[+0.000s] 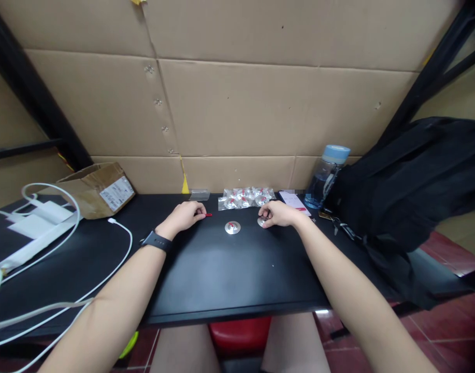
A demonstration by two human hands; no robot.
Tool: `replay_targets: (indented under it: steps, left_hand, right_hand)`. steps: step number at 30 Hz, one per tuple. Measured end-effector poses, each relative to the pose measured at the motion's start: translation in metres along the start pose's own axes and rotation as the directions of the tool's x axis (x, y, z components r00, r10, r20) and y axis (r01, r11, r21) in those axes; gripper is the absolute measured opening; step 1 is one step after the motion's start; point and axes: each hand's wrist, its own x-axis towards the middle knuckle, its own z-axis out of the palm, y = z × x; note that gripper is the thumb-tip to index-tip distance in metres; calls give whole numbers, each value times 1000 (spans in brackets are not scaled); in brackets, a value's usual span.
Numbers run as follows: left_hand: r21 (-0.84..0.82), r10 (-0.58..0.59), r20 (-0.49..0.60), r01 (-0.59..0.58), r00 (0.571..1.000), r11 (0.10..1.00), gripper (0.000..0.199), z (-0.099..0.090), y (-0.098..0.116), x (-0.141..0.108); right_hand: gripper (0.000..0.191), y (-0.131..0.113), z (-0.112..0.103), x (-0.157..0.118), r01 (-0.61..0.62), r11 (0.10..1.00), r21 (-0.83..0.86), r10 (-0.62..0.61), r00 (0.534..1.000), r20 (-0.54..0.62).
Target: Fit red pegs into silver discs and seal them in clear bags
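Observation:
My left hand (189, 215), with a dark watch on its wrist, pinches a small red strip (209, 214) above the black table. The fingers of my right hand (275, 213) close on the edge of a round silver disc (262, 221), which they partly cover. Between the two hands a second silver disc (232, 227) with a red piece at its centre lies flat on the table. Behind them, several similar discs with red pieces sit in clear plastic packaging (243, 203).
Behind my right hand are a white and red card (295, 201) and a blue-lidded bottle (326, 176). A black backpack (408, 181) and keys stand right. An open cardboard box (99, 191), white chargers (43, 223) and cables occupy the left. The table's front edge (237, 315) is near my lap.

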Motion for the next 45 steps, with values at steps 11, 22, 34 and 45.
replay_targets:
  steps: [11,22,34,45]
  left_hand:
    - [-215,142,-211,-188,967,958,14,-9,65,-8]
    - [-692,-100,-321,-161,942,704,24,3,99,-9]
    - [-614,-44,-443,-267,896,743,18,7,115,-12]
    - [-269,42,-633,-270,773,924,9,7,123,-20]
  right_hand:
    - [50,-30,0,-11,220,970,-103,-215,975,62]
    - [49,-59,23,-4,440,806,396,-262,865,-428]
    - [51,-95,42,-7,573,568,591,-146,777,-613]
    - [47,-93,44,-6,551,584,596,-116,783,-611]
